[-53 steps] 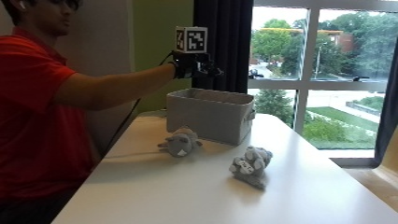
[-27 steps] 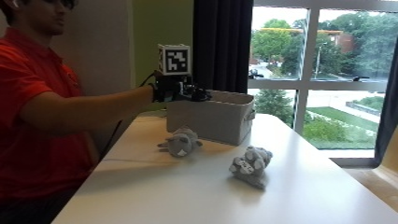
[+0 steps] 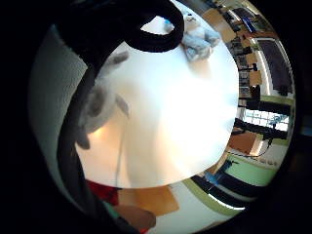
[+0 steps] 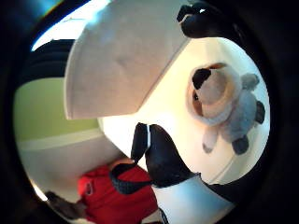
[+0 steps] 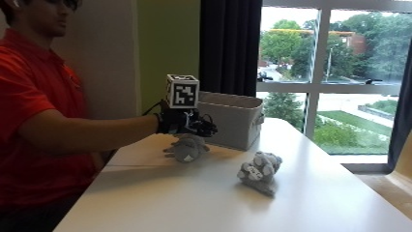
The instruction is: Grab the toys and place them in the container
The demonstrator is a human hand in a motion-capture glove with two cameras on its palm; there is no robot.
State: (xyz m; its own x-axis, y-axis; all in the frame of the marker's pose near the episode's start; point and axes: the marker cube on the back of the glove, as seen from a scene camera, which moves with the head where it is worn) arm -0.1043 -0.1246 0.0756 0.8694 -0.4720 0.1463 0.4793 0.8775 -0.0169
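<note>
In the outside view my gloved right hand [image 5: 185,123] hovers just above a grey plush toy [image 5: 187,148] that lies on the white table [image 5: 193,203] in front of the grey fabric container [image 5: 233,119]. Its fingers hang loosely curled and hold nothing. A second grey plush toy [image 5: 259,170] lies nearer the table's middle, apart from the hand. The thumb side palm view shows the near toy [image 4: 224,105] beside the container wall [image 4: 126,56], with a gloved finger [image 4: 161,161] in front. The little finger side palm view shows the near toy [image 3: 100,102] partly behind a strap and the other toy [image 3: 197,34] farther off.
The container stands at the table's far end near a dark curtain [image 5: 228,46] and a large window [image 5: 334,72]. The person's red sleeve [image 5: 38,96] and forearm reach in from the left. Bare tabletop [image 3: 175,112] lies between the two toys.
The hand has come down and back from over the container's rim to just above the near plush toy. Both toys and the container have not moved.
</note>
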